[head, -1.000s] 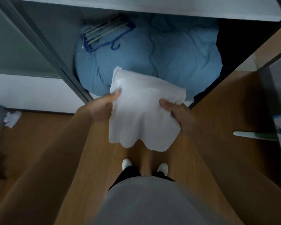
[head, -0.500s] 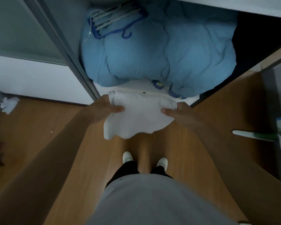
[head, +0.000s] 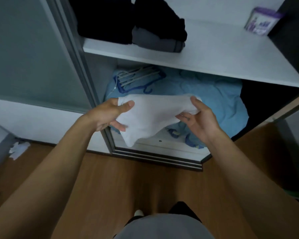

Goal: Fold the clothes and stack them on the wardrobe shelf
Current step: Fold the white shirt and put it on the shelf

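A folded white garment (head: 150,116) hangs between my hands in front of the open wardrobe, below the white shelf (head: 214,54). My left hand (head: 109,114) pinches its left end with the thumb on top. My right hand (head: 198,118) grips its right end, fingers curled under the cloth. The lower corner of the garment droops towards the wardrobe floor. On the left part of the shelf lie folded dark clothes (head: 128,21), black over grey.
A blue duvet (head: 211,99) fills the compartment under the shelf, with blue and white hangers (head: 136,78) on it. A purple-topped box (head: 262,21) stands at the shelf's right. The sliding door (head: 29,54) is at left, crumpled white paper (head: 17,149) on the wooden floor.
My view has tilted up, bringing the shelf and the dark clothes into sight. Both hands have raised the white garment, and it is now bunched more narrowly between them.
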A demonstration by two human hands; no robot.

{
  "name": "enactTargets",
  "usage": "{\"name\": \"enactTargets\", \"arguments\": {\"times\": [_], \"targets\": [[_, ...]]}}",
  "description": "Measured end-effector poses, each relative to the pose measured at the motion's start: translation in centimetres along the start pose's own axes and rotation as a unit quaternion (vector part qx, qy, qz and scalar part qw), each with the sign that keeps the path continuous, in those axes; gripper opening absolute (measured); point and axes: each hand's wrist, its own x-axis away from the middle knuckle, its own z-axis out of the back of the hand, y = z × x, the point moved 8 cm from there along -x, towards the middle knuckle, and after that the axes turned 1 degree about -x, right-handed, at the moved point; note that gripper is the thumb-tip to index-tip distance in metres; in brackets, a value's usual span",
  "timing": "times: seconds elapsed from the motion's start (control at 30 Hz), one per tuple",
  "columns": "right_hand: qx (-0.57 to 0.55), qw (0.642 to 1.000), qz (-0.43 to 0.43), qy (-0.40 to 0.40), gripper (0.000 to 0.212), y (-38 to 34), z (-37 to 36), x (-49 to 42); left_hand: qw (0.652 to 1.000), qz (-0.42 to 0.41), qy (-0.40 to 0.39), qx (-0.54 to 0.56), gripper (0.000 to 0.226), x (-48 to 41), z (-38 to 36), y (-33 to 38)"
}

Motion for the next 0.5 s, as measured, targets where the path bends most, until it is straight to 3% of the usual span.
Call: {"name": "enactTargets", "arguments": {"times": [0.07, 0.17, 0.3, 0.5], "targets": [[-0.028, 0.999, 0.04, -0.017, 0.035, -2.4, -2.5, -0.6, 0.991, -0.043, 0.021, 0.126, 0.026, -0.6, 1.1, 2.3], [-0.063, 0.992, 0.1, -0.05, 0.027, -6.4, -6.0, -1.9, 0.967, -0.118, 0.081, 0.211, 0.023, -2.3, 3.3, 6.1], [-0.065, 0.986, 0.145, -0.047, 0.036, -11.3, -9.4, -4.6, 0.941, -0.178, 0.153, 0.245, 0.069, -4.5, 5.7, 11.6], [-0.049, 0.981, 0.186, -0.009, 0.01, -17.8, -12.9, -10.7, 0.913, -0.306, 0.174, 0.206, 0.027, -9.1, 8.3, 22.6]]}}
